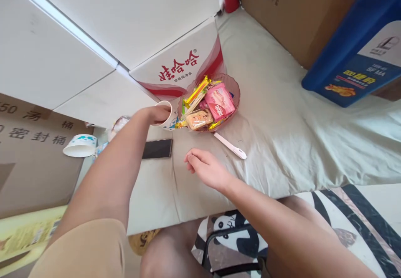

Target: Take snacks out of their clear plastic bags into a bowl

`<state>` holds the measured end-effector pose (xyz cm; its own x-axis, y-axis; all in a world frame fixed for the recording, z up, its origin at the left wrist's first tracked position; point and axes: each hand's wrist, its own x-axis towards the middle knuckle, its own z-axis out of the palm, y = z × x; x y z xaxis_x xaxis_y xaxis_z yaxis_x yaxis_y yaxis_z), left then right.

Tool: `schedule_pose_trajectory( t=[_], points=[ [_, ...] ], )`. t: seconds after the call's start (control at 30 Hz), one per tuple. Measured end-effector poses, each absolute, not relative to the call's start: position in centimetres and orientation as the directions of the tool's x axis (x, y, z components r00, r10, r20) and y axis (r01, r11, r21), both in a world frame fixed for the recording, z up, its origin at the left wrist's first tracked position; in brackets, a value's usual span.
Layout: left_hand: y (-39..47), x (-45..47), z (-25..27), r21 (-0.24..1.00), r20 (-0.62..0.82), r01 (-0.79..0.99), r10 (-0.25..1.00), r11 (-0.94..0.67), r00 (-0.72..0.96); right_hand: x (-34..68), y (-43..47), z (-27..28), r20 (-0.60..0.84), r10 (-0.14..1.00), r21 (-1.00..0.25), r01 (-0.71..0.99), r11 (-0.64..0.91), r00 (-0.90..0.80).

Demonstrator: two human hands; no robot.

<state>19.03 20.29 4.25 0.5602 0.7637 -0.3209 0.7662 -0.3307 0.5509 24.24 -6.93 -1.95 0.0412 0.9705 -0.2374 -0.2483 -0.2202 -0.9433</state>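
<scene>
My left hand [160, 114] reaches into the mouth of a white paper cup [171, 121] with a blue print. The cup lies tilted against a pink glass bowl [237, 94], and its wall hides my fingertips. Wrapped snacks fill the bowl, among them a pink wafer packet [220, 102], a biscuit in clear wrap [199, 120] and a yellow-wrapped bar [196, 91]. Over the cloth in front of the bowl is my right hand [205, 167], its fingers curled together with nothing visible in them. A white plastic handle [231, 145] lies between that hand and the bowl.
A dark phone [157, 149] rests by my left forearm. Farther left, another paper cup [80, 145] lies on its side. A white and red carton [178, 67] stands behind the bowl. At right are a blue jug [351, 56] and a brown box [282, 15]. Pale cloth [272, 115] covers the surface.
</scene>
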Motion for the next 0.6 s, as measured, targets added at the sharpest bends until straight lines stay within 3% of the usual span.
schedule_pose_trajectory(
  t=[0.07, 0.1, 0.13, 0.2, 0.27, 0.3, 0.37, 0.47, 0.6],
  points=[
    [21.7, 19.2, 3.9, 0.623, -0.592, 0.751, 0.494, -0.221, 0.636, 24.6, -6.7, -1.9, -0.233, 0.971, -0.95, -0.223, -0.217, 0.047],
    [22.3, 19.0, 4.1, 0.621, -0.648, 0.755, 0.405, -0.21, 0.645, 24.7, -6.6, -2.0, -0.234, 0.971, -0.952, -0.216, -0.217, 0.054],
    [22.7, 18.6, 4.7, 0.591, -0.662, 0.776, 0.415, -0.222, 0.623, 24.7, -6.5, -2.1, -0.236, 0.97, -0.952, -0.212, -0.219, 0.06],
    [23.2, 17.3, 6.5, 0.483, -0.567, 0.836, 0.634, -0.261, 0.525, 24.5, -6.3, -2.4, -0.237, 0.97, -0.952, -0.213, -0.219, 0.063],
    [23.3, 15.2, 8.9, 0.407, -0.315, 0.878, 0.863, -0.253, 0.395, 23.9, -6.2, -2.7, -0.225, 0.973, -0.957, -0.199, -0.21, 0.058],
    [23.2, 13.7, 10.0, 0.388, -0.191, 0.886, 0.918, -0.254, 0.347, 23.5, -6.2, -2.8, -0.218, 0.974, -0.962, -0.179, -0.205, 0.054],
    [23.2, 10.2, 11.5, 0.288, -0.049, 0.923, 0.958, -0.257, 0.282, 22.8, -6.3, -2.8, -0.204, 0.978, -0.974, -0.108, -0.199, 0.039],
    [23.0, 4.3, 11.6, 0.012, -0.007, 0.978, 0.978, -0.209, 0.209, 21.8, -6.8, -2.6, -0.205, 0.979, -0.977, 0.064, -0.204, -0.008],
    [23.2, -0.7, 8.8, -0.048, -0.003, 0.981, 0.982, -0.187, 0.187, 20.4, -7.3, -2.7, -0.224, 0.966, -0.93, 0.325, -0.172, -0.128]
  ],
)
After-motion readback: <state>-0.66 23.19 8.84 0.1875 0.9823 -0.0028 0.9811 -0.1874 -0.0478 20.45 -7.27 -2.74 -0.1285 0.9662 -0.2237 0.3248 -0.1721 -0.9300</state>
